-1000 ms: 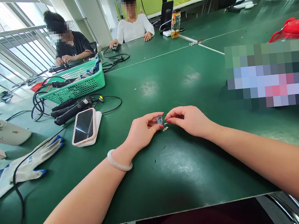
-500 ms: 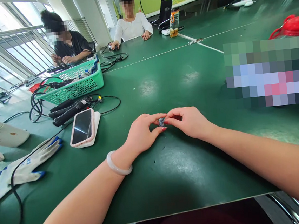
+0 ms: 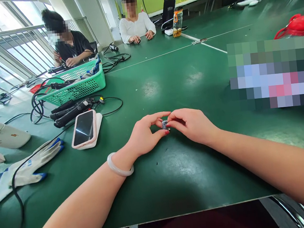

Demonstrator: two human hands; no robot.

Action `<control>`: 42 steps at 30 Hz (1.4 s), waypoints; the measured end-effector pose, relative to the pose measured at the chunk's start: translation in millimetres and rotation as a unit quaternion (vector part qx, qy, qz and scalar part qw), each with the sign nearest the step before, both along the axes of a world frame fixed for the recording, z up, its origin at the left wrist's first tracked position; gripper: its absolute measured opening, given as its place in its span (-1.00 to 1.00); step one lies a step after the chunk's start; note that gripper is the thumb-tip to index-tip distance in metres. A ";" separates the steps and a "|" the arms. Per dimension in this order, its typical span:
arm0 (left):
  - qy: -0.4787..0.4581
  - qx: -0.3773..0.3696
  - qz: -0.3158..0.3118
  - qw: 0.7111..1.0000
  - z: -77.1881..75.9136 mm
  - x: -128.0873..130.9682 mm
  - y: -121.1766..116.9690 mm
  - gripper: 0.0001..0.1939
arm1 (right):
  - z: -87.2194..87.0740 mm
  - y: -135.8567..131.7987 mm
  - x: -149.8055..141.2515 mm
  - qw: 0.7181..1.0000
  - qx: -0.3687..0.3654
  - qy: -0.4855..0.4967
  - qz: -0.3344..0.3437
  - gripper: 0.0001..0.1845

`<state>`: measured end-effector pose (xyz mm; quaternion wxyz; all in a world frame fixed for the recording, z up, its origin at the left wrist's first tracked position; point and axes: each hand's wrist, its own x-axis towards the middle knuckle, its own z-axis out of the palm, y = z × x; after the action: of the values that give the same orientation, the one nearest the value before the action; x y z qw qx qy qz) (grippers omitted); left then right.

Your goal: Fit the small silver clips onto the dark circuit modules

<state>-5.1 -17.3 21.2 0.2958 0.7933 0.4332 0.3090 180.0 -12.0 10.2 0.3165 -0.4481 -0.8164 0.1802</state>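
Observation:
Over the green table (image 3: 190, 182), near its middle, my left hand (image 3: 146, 134) holds a small grey part with fine openings (image 3: 165, 124) between thumb and fingers. It looks like a little mechanical block, but is too small to name. My right hand (image 3: 192, 124) is closed in a pinch at the part's right side, fingertips touching or almost touching it. Whatever lies between those fingertips is hidden. A tiny light speck shows by my left thumb tip.
To the left lie a phone on a white box (image 3: 84, 129), black corded hair-straightener-like tools (image 3: 72, 112), a white-and-blue glove (image 3: 30, 167) and a green basket (image 3: 78, 87). A bottle (image 3: 177, 22) stands far back. Two people (image 3: 137, 27) sit across the table.
My right hand has moved left, bringing its pinch from a small gap up to the grey part. The small pale piece seen at its fingertips is now hidden. My left hand keeps its hold.

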 end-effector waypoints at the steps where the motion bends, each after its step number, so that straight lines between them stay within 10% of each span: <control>1: -0.010 -0.014 0.000 1.000 0.0 -0.1 0.2 -0.55 | 0.6 -0.3 -0.3 1.000 -0.001 -0.002 0.001 -0.81; 10: -0.016 -0.040 0.102 0.994 -10.6 -5.8 12.5 -0.73 | -14.8 9.5 2.1 0.994 -0.001 -0.100 0.042 -0.86; 42: 0.008 -0.065 0.097 0.993 -17.1 -7.0 14.1 -0.74 | -7.8 13.7 8.6 0.988 -0.056 -0.133 -0.046 -0.81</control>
<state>-12.2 -3.2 4.1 0.3115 0.7289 0.5300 0.3012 188.7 1.7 2.4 0.1878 -0.5222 -0.8183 0.1495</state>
